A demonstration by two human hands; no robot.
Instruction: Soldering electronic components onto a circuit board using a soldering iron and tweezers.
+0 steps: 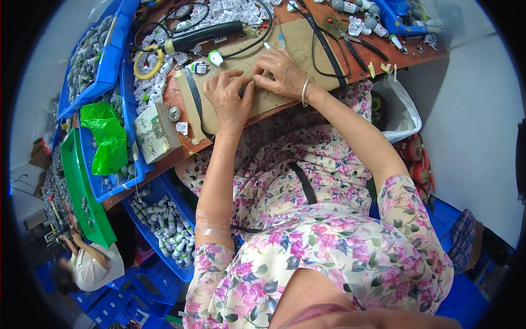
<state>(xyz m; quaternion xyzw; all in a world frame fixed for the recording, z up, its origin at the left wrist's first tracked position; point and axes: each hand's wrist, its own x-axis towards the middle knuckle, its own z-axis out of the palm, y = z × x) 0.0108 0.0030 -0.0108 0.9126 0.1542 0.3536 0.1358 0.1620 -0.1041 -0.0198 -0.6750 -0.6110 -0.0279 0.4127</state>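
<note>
My left hand (226, 101) and my right hand (282, 74) meet over a brown cardboard sheet (315, 66) on the table. Thumb and fingers of each are pinched together, fingertips nearly touching. Whatever they hold is hidden or too small to name. Just beyond them lie a white and green plastic piece (215, 58) and a grey, white and green one (198, 67). Behind these rests a black rod-shaped tool (205, 36) with a cable. A thin tool with a blue part (281, 39) lies past my right hand. Pliers with black handles (364, 49) sit farther right.
Blue bins (112, 60) of small grey parts line the left, one holding a green bag (107, 137). White plastic parts (227, 13) and a yellow tape roll (148, 62) lie on the table. A white bag (402, 104) hangs at right. Another person (90, 266) works at lower left.
</note>
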